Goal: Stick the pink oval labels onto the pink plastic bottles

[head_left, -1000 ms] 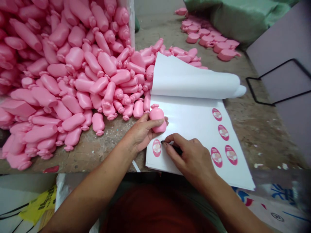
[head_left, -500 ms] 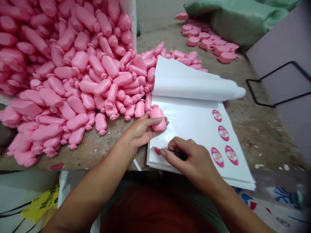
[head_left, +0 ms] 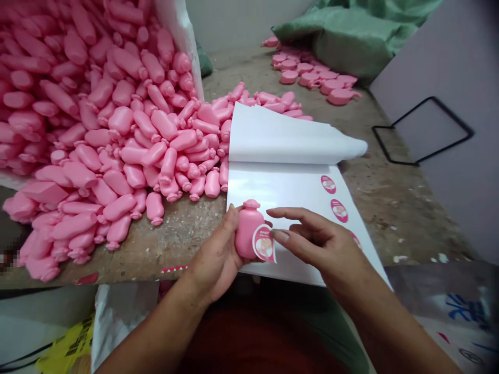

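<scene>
left hand [head_left: 216, 259] clamped on pink bottle [head_left: 246, 228]; right hand [head_left: 322, 244], fingers apart, presses oval label [head_left: 264, 244] half on. heap of bare bottles [head_left: 117, 130] remains on bench [head_left: 183, 228].

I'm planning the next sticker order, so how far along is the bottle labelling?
Done: a small group of bottles lies apart at the far side; labels not discernible. In hand: the left hand holds a pink bottle while the right hand presses an oval sticker onto it. Left: the big pile and a few stickers on the sheet.
</scene>
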The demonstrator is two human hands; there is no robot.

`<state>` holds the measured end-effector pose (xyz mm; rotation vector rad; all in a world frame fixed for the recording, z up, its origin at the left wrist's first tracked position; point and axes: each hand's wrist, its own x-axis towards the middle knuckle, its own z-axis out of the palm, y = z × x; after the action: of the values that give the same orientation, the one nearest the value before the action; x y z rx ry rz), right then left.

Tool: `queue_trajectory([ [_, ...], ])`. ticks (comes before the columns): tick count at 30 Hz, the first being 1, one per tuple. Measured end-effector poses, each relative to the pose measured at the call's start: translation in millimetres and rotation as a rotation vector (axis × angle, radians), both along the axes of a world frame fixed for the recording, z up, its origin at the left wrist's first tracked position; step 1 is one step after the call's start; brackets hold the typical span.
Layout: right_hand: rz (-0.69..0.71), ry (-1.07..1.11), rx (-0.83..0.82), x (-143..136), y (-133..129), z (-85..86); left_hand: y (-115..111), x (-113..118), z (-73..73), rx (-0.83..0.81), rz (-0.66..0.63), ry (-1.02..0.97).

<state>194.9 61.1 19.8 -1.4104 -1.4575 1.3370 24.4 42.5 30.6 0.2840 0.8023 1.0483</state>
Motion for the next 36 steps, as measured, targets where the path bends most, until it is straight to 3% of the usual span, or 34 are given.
queue_trajectory([
  [6, 0.007, -0.008, 0.031, 2.0, -1.3, -1.8, -12.3, 5.7, 2.3, 0.019, -0.018, -0.003],
  [16, 0.029, -0.034, 0.004, -0.8, 0.8, 9.1, -13.2, 10.1, 4.6, 0.04, -0.033, 0.053],
  [36, 0.014, -0.053, -0.054, 0.2, 0.5, -2.1, -17.0, 9.1, 2.3, 0.048, -0.033, 0.032],
])
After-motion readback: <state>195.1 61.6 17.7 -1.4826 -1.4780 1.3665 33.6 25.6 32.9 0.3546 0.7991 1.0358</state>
